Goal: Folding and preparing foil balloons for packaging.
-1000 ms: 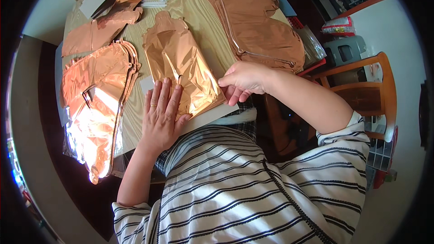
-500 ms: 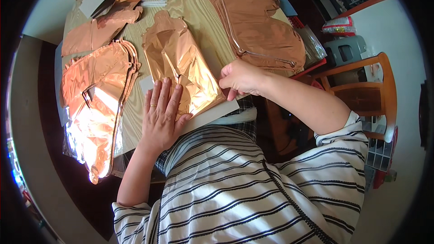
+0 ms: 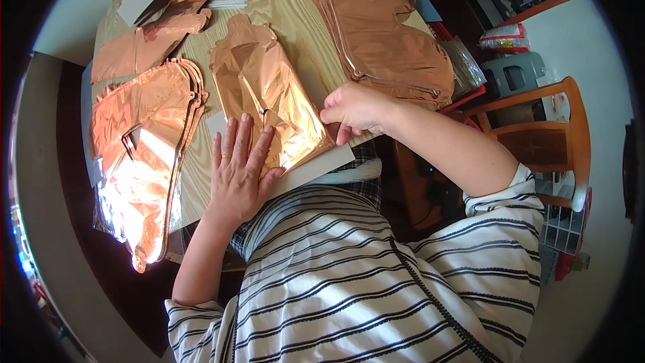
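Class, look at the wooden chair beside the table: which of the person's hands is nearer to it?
Right. The right hand pinches the foil balloon's edge on the side toward the wooden chair; the left hand lies flat on the balloon's other side, farther away.

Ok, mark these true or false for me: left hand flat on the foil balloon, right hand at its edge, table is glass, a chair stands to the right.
1. The left hand lies flat on the rose-gold foil balloon. True.
2. The right hand rests in the person's lap. False: it pinches the balloon's right edge.
3. The table is glass. False: it is light wood.
4. A wooden chair stands to the right. True.
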A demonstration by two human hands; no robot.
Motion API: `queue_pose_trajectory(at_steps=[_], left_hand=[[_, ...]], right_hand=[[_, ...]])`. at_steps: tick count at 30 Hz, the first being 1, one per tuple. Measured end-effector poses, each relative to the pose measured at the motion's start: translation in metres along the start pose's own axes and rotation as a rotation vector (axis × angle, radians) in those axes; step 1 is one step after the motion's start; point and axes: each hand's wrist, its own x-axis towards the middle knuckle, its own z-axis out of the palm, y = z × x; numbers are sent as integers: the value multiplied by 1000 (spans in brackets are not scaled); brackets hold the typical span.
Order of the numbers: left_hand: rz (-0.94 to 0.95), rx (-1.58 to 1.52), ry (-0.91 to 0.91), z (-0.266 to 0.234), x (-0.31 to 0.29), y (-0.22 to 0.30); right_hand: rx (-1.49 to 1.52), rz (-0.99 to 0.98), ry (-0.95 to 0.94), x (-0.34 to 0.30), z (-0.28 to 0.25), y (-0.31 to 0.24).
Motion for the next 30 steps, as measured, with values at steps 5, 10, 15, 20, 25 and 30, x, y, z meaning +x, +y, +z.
queue_pose_trajectory(at_steps=[5, 10, 15, 20, 25, 30], left_hand=[[90, 7, 78, -11, 4, 6], [339, -328, 14, -21, 22, 0], [370, -285, -34, -7, 30, 10], [419, -192, -76, 0, 29, 10], [434, -163, -115, -2, 29, 9], [456, -135, -154, -3, 30, 9]], right_hand=[[-5, -27, 12, 5, 0, 6], [-2, -33, 28, 4, 1, 7], [34, -42, 27, 4, 3, 7], [48, -73, 40, 4, 3, 4], [56, -128, 39, 9, 3, 4], [29, -162, 13, 16, 0, 2]])
